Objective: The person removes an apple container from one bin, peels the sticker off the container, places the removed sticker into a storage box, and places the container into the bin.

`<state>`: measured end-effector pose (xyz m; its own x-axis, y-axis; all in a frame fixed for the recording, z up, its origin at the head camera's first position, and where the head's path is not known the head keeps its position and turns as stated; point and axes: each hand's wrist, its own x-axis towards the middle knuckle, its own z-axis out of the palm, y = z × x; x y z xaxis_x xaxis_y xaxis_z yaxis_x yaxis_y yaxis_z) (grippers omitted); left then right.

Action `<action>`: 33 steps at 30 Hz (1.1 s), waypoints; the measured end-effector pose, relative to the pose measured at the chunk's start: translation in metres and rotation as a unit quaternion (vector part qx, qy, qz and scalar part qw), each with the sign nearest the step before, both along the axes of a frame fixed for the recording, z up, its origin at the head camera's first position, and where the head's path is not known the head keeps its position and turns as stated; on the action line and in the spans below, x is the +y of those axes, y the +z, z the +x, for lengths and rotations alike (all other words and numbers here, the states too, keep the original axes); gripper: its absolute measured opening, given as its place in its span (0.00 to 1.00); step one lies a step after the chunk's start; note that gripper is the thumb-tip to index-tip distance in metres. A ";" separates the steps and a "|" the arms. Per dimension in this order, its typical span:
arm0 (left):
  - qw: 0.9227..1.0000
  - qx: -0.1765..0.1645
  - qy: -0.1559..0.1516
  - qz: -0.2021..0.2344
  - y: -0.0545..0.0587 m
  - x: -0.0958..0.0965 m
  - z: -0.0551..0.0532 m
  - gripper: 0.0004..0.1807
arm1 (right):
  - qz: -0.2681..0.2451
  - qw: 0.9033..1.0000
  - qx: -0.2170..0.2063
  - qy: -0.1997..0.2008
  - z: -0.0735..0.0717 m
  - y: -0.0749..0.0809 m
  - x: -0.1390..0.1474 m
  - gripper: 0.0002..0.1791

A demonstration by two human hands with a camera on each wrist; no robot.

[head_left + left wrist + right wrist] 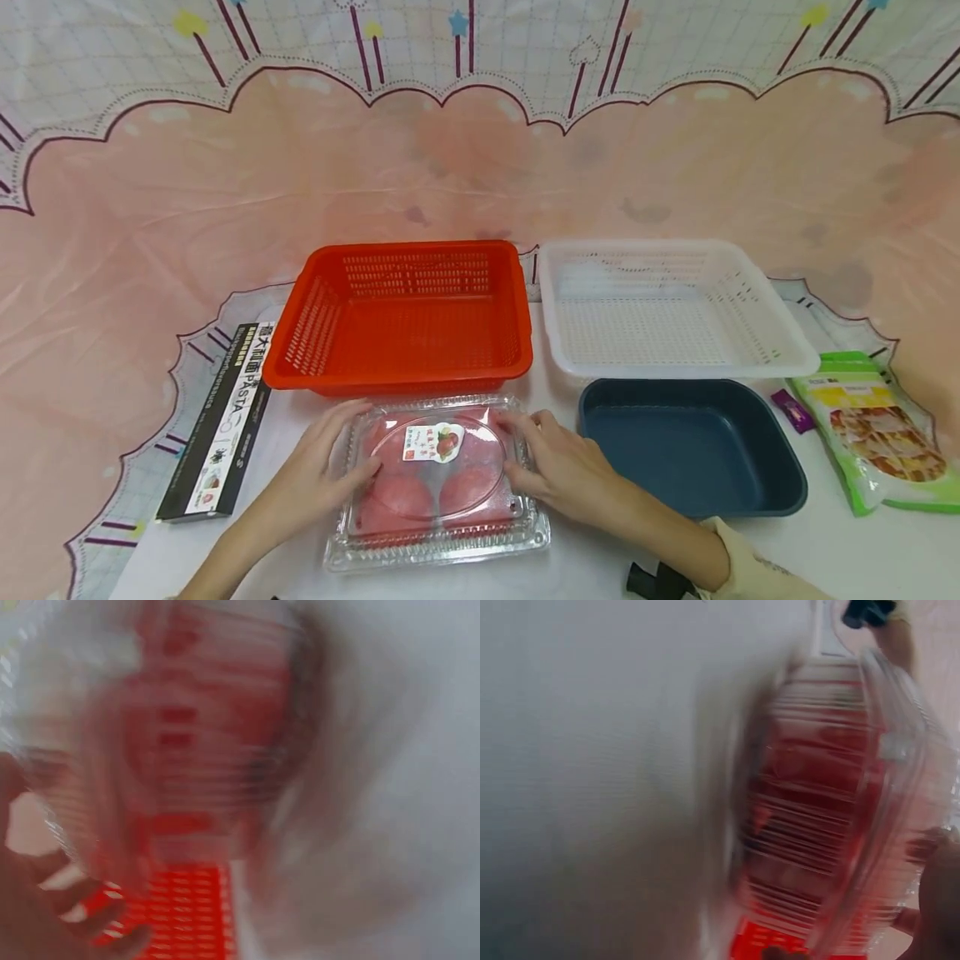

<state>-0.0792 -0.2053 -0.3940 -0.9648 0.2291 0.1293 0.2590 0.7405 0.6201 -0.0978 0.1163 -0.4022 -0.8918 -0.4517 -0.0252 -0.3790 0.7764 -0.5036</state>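
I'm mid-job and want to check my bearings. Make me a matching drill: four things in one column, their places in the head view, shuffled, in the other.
Things
1. clear container
2. black-and-white pasta box
3. dark blue tray
4. green bag

Places
A. just in front of the white basket
B. far right, beside the small purple packet
C. between the left hand and the right hand
D. left of the red basket

Pairs: 1-C, 2-D, 3-A, 4-B
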 end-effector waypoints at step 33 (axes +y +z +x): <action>0.970 -0.054 -0.051 0.232 -0.040 -0.008 -0.038 0.19 | -0.095 0.977 0.142 0.126 -0.025 0.014 -0.017 0.26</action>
<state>-0.1173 -0.2132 -0.4339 -0.9535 0.2661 0.1417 0.2323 0.3491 0.9078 -0.1225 0.0993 -0.3884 -0.7100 -0.6311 0.3123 -0.6919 0.5428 -0.4761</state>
